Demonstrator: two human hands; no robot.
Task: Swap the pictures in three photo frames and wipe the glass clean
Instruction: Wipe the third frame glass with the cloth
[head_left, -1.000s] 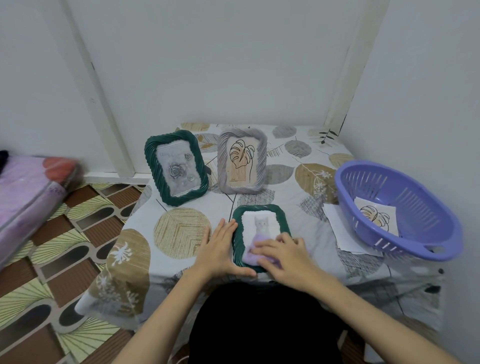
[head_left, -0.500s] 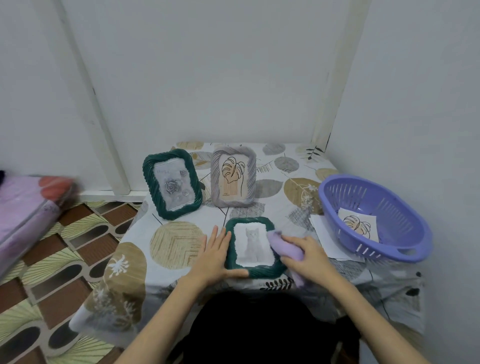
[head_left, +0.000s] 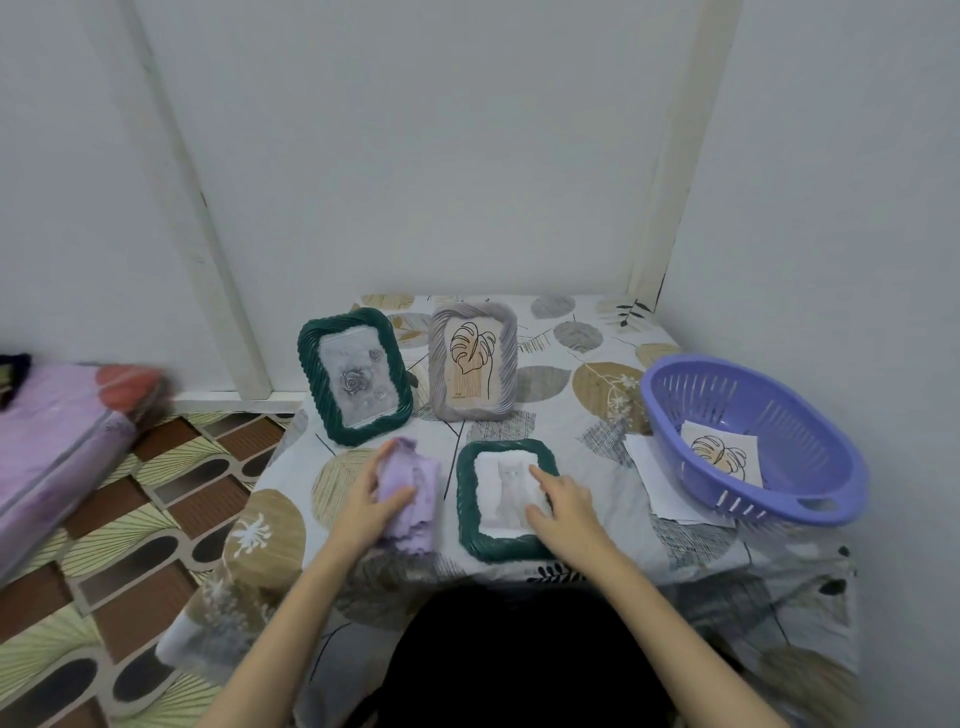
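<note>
Left hand (head_left: 366, 506) fingers are curled round a crumpled lilac cleaning cloth (head_left: 410, 499), held on the leaf-print tablecloth (head_left: 597, 519) just left of the flat dark-green rope-edged frame with the cat picture (head_left: 506, 499). Right hand (head_left: 563, 506) is laid with relaxed fingers on that frame's glass and right edge. Two frames stand upright behind: a green one with a rose picture (head_left: 356, 376) and a grey one with a leaf drawing (head_left: 474, 361). Spare prints lie in and beside the lilac plastic basket (head_left: 810, 499). All three frames appear filled; the task is judged close to finished.

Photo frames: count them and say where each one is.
3. A green frame with a rose picture stands at back left, a grey frame with a leaf drawing stands beside it, and a green frame with a cat picture lies flat in front.
</note>
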